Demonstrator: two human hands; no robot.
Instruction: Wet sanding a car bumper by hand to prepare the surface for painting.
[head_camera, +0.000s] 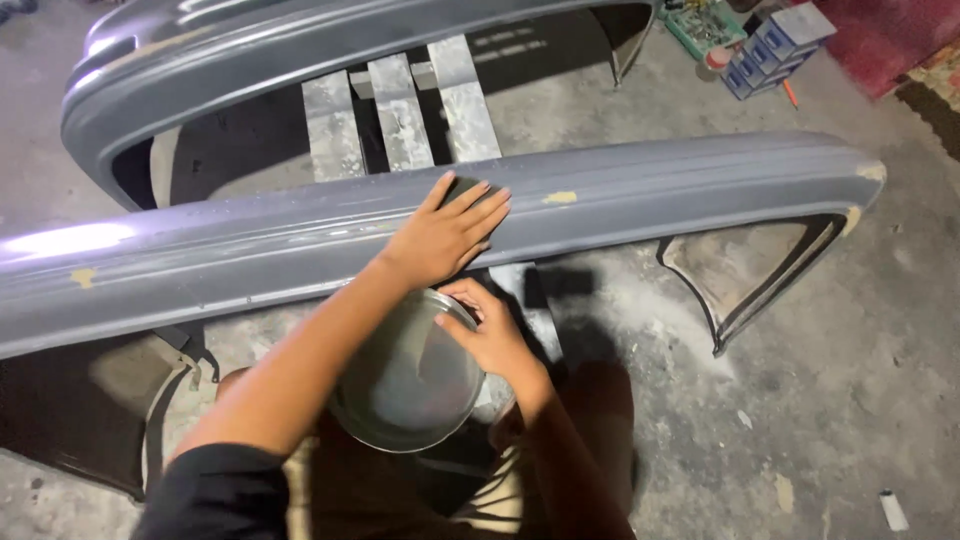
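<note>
Head view: I see the right hand (492, 335) gripping the rim of a round metal bowl (410, 380); what is inside I cannot tell. The left hand (445, 232) presses flat, fingers spread, on the grey bumper (640, 195), perhaps over a dark sanding sheet, mostly hidden.

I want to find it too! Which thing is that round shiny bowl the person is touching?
Start at the long grey car bumper stretched across the floor, where the left hand lies flat. Just below it, the right hand grips the rim of the metal bowl. It is the only round, shiny thing here.
</note>
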